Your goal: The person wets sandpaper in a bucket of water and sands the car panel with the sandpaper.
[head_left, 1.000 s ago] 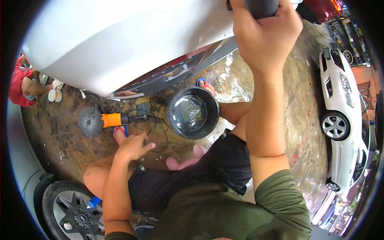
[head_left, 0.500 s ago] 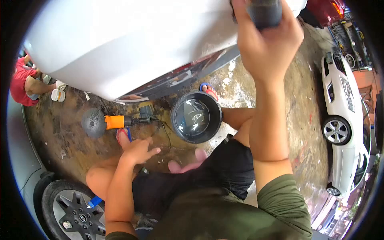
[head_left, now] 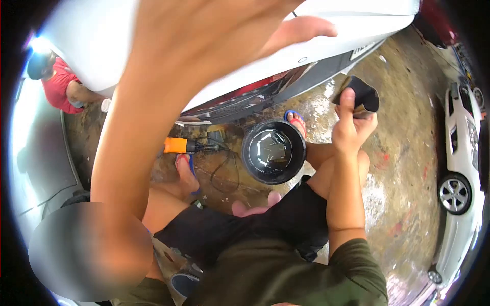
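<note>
My left hand (head_left: pixel 219 35) is raised close to the camera in front of the white car body (head_left: pixel 352 30). Its thumb is stretched out, most fingers run past the top edge, and nothing shows in its grasp. Lower on the right, my right hand (head_left: pixel 352 127) grips a black pad with a thin brownish sheet (head_left: pixel 361 94) around it, held apart from the bumper. The car's dark lower bumper (head_left: pixel 326 76) lies between my hands. Below it stands a black bucket (head_left: pixel 274 152) of water, with something pale and flat inside.
An orange power tool (head_left: pixel 176 145) and its cable lie on the wet floor (head_left: pixel 403 168), its round end hidden by my left arm. A person in red (head_left: pixel 58 86) crouches at the left. A white car (head_left: pixel 462 153) stands at the right.
My left hand has risen from above the floor to near the camera. My right hand has come down off the car body with the pad. The view has shifted.
</note>
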### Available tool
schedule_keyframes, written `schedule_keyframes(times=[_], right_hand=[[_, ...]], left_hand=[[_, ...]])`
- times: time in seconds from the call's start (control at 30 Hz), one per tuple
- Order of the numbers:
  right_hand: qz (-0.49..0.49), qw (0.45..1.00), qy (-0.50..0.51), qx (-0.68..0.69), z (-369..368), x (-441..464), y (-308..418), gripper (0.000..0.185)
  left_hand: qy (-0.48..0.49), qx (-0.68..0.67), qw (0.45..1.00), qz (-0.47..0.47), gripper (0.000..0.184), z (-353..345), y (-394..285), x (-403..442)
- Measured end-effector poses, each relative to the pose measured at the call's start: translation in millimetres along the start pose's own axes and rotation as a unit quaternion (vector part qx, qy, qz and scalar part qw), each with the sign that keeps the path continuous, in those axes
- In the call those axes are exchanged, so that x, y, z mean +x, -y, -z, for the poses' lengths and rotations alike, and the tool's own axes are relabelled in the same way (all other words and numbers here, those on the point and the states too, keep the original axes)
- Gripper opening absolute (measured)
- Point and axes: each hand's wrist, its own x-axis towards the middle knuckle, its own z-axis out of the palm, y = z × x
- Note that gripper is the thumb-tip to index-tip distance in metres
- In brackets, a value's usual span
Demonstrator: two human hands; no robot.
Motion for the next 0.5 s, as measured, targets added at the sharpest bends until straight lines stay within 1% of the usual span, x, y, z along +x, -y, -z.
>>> schedule_keyframes(times=[0.03, 0.1, 0.13, 0.17, 0.2, 0.27, 0.33, 0.37, 0.4, 0.43, 0.47, 0.5], right_hand=[[-0.018, 1.0, -0.015, -0.008, 8.6, 0.1, -4.5, 0.01], [-0.036, 0.999, -0.013, -0.007, 27.5, 1.2, -13.5, 0.012], [-0.052, 0.999, -0.011, -0.006, 35.5, 0.2, -17.8, 0.012], [-0.062, 0.997, -0.034, 0.015, 39.8, 0.4, -23.5, 0.014], [-0.078, 0.996, -0.043, 0.007, 48.0, 0.9, -29.1, 0.015], [-0.077, 0.993, -0.072, 0.047, 55.8, 8.6, -31.6, 0.016], [-0.079, 0.989, -0.059, 0.107, 72.8, 18.3, -34.9, 0.016], [-0.079, 0.985, -0.078, 0.129, 77.4, 22.5, -37.0, 0.018], [-0.079, 0.981, -0.099, 0.149, 81.0, 24.5, -38.5, 0.02], [-0.101, 0.978, -0.121, 0.137, 76.2, 24.0, -34.1, 0.021], [-0.123, 0.974, -0.141, 0.126, 71.4, 23.5, -29.7, 0.022], [-0.158, 0.97, -0.114, 0.145, 81.4, 23.6, -35.2, 0.023]], left_hand=[[0.001, -0.009, 1.0, -0.012, 0.051, -29.7, 3.5, 16.7], [-0.002, -0.034, 0.999, -0.03, 0.056, -81.5, 3.8, 43.6], [-0.004, -0.048, 0.998, -0.04, 0.058, -101.2, 0.2, 52.1], [-0.007, -0.063, 0.997, -0.049, 0.061, -114.5, -6.5, 57.6], [-0.012, -0.074, 0.995, -0.058, 0.064, -122.8, -13.6, 59.9], [-0.019, -0.105, 0.99, -0.091, 0.07, -126.6, -37.7, 54.8], [-0.007, -0.134, 0.983, -0.128, 0.075, -109.9, -76.0, 38.3], [0.018, -0.107, 0.985, -0.136, 0.078, -95.4, -96.5, 27.5], [0.039, -0.23, 0.964, -0.125, 0.075, -93.3, -114.8, 7.5], [0.09, -0.236, 0.959, -0.132, 0.076, -83.5, -128.5, -12.9], [0.126, -0.28, 0.946, -0.102, 0.091, -77.4, -144.4, -41.4], [0.165, -0.315, 0.931, -0.08, 0.087, -68.7, -155.4, -72.5]])
